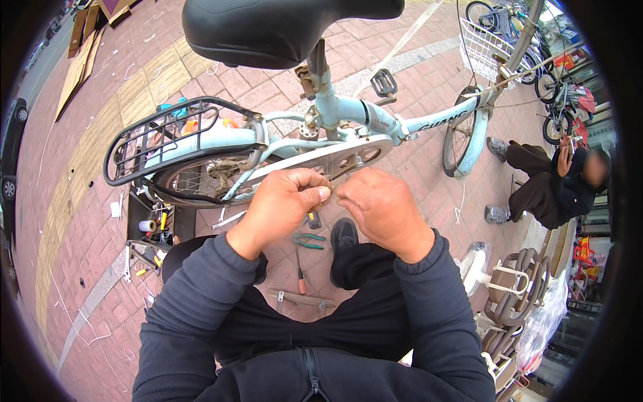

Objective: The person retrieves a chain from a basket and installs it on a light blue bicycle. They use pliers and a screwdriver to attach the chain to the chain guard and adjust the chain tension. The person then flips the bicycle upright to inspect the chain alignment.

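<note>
Beside the pale-blue bicycle (348, 114), left hand (284, 201) and right hand (382, 208), fingers pinching something small (unclear what).

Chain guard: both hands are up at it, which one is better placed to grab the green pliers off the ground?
Probably left. The left hand sits almost straight above the green pliers on the brick paving. The right hand is further to the side, above the black shoe. Both pinch something small by the chain guard.

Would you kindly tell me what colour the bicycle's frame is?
The bicycle frame is pale light blue, shown best in the head view, just beyond both hands.
</note>
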The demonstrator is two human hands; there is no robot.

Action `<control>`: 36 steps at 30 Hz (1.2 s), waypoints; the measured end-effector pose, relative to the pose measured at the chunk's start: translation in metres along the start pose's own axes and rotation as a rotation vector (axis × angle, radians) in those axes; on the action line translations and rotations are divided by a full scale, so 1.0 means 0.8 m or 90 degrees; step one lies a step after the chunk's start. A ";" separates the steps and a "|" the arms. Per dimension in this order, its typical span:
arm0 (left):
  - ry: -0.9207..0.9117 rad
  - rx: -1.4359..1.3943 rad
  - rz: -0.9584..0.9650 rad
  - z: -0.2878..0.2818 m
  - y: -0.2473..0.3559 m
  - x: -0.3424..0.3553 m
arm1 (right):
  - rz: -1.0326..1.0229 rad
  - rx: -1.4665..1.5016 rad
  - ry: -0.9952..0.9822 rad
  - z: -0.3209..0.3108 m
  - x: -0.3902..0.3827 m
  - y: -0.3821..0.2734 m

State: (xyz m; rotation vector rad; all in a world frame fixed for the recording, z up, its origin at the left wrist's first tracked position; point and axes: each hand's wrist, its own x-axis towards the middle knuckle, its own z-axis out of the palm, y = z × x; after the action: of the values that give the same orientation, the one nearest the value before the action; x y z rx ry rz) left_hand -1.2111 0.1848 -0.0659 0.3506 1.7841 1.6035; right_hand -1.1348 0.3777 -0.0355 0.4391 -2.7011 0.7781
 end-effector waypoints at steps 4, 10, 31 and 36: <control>-0.038 -0.004 0.003 -0.002 0.001 -0.001 | -0.011 0.006 -0.042 -0.003 -0.003 0.005; -0.041 0.025 0.042 0.001 -0.005 -0.003 | 0.013 0.050 -0.049 0.000 -0.002 0.005; -0.103 0.543 0.362 -0.001 -0.016 -0.002 | 0.067 -0.008 -0.121 -0.010 -0.007 0.011; -0.151 0.527 0.374 -0.009 -0.012 -0.005 | 0.022 -0.003 -0.140 -0.007 -0.009 0.022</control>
State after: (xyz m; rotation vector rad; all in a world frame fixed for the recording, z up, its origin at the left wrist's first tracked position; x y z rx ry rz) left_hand -1.2103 0.1750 -0.0737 1.4887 2.1907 0.9971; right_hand -1.1336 0.3963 -0.0416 0.5060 -2.9202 0.7739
